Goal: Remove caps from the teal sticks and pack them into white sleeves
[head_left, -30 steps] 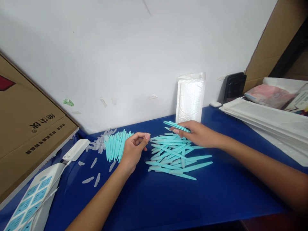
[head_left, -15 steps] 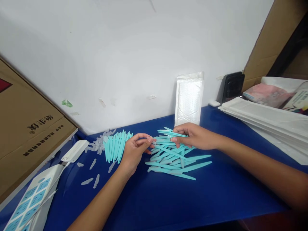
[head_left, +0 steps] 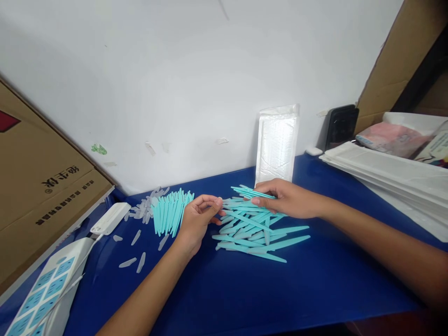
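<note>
My right hand [head_left: 276,198] is closed round a small bunch of turquoise eyebrow razors [head_left: 245,191], their tips pointing left. Thumb and forefinger of my left hand [head_left: 203,212] pinch together at the whitish, translucent cap [head_left: 227,202] on the end of one razor. Below both hands lies a loose, crisscrossed heap of turquoise razors [head_left: 259,242], several with clear caps on. To the left, beside my left wrist, more razors stand in a neat row [head_left: 168,214]. A pile of loose translucent caps [head_left: 144,210] lies behind that row, with several single caps [head_left: 128,262] scattered in front.
A silvery padded envelope [head_left: 277,144] leans on the wall behind my right hand. At right lies a stack of white envelopes [head_left: 388,172]. On the left are a power strip [head_left: 45,289], a white adapter [head_left: 110,218] and a cardboard box [head_left: 45,186]. Everything stands on a blue table [head_left: 280,298].
The razors in my right hand have tilted slightly and fanned closer together. My left fingers stay pinched at the cap. The whole view has shifted a little.
</note>
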{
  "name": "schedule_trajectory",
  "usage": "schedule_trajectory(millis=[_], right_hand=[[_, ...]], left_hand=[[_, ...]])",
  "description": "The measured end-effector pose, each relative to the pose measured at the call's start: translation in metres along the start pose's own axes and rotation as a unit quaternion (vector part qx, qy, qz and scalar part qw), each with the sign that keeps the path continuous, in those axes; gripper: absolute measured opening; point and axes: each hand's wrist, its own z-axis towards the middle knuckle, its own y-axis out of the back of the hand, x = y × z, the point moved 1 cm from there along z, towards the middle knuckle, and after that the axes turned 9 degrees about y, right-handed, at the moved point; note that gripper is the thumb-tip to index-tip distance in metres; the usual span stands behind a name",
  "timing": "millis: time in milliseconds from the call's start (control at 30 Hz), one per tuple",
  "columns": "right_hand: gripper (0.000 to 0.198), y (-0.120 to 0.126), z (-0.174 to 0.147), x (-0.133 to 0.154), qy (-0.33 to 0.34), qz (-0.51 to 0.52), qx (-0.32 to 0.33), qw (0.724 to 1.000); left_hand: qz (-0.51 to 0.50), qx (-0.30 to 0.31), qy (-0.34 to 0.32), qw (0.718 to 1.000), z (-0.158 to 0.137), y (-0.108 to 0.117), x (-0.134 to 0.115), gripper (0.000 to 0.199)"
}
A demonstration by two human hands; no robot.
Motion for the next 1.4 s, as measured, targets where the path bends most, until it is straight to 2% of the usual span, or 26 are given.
schedule_trajectory(millis=[267,467,767,1000,1167,1400], right_hand=[[0.043,-0.001,-0.001,-0.001,-0.021,0.039,0.025,0.999],[0.038,-0.004,-0.001,-0.003,-0.056,0.086,0.015,0.995],[0.038,-0.004,-0.002,-0.002,-0.049,0.092,0.036,0.994],[0.039,-0.006,-0.003,0.0,-0.049,0.101,0.056,0.992],[0.037,-0.012,-0.003,0.002,-0.06,0.117,0.071,0.989],[0.039,-0.016,-0.003,0.003,-0.066,0.133,0.085,0.985]], left_hand=[[0.023,0.014,-0.021,0.999,-0.001,-0.001,-0.001,0.035],[0.035,0.017,-0.032,0.999,-0.001,-0.002,-0.001,0.035],[0.06,0.033,-0.045,0.997,-0.001,-0.003,0.0,0.034],[0.132,0.028,-0.08,0.988,-0.005,-0.006,-0.002,0.03],[0.179,0.045,-0.092,0.978,-0.011,-0.01,-0.005,0.027],[0.163,0.085,-0.075,0.98,-0.013,-0.012,-0.005,0.022]])
